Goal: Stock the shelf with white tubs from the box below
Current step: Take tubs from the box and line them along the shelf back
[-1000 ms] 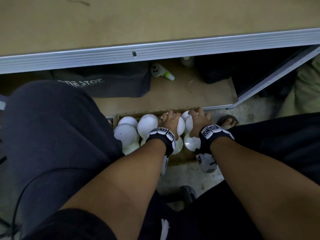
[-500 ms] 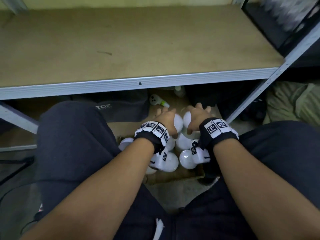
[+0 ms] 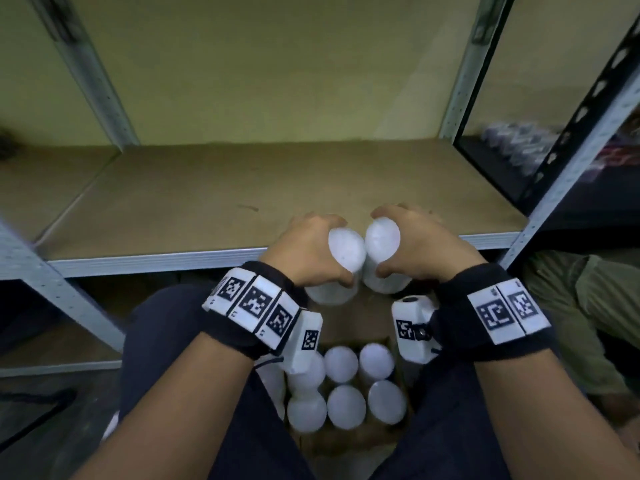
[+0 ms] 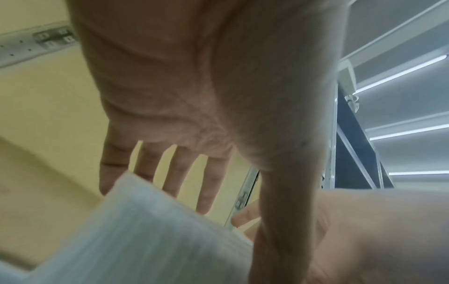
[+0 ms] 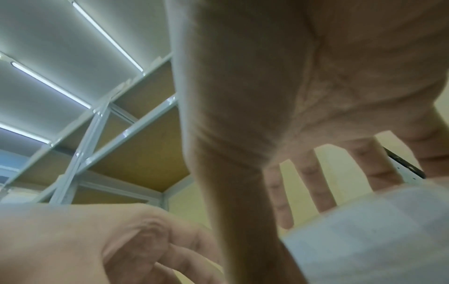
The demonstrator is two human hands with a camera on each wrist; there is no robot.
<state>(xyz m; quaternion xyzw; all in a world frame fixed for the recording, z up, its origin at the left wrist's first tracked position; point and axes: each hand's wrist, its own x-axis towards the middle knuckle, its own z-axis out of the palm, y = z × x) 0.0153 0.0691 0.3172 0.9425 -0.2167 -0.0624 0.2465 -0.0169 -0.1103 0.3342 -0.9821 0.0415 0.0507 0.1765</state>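
My left hand [image 3: 313,249] grips a white tub [image 3: 341,263] from above, fingers and thumb round its lid. My right hand [image 3: 420,245] grips a second white tub [image 3: 382,259] the same way. Both tubs touch side by side at the front edge of the brown shelf board [image 3: 207,202], lifted clear of the box. In the left wrist view the tub [image 4: 136,236] sits under the spread fingers [image 4: 175,169]; in the right wrist view the other tub [image 5: 379,236] does too. Below, the cardboard box [image 3: 349,441] holds several more white tubs [image 3: 346,405].
The shelf's pale metal front rail [image 3: 156,261] runs across, with upright posts at left [image 3: 83,67] and right [image 3: 464,64]. A black rack [image 3: 568,140] stands to the right. My dark-clad knees [image 3: 162,334] flank the box. An olive cloth [image 3: 581,306] lies at right.
Both hands rose out of the box, each carrying a tub, up to the shelf's front edge. The head view tilted upward, showing the shelf and back wall.
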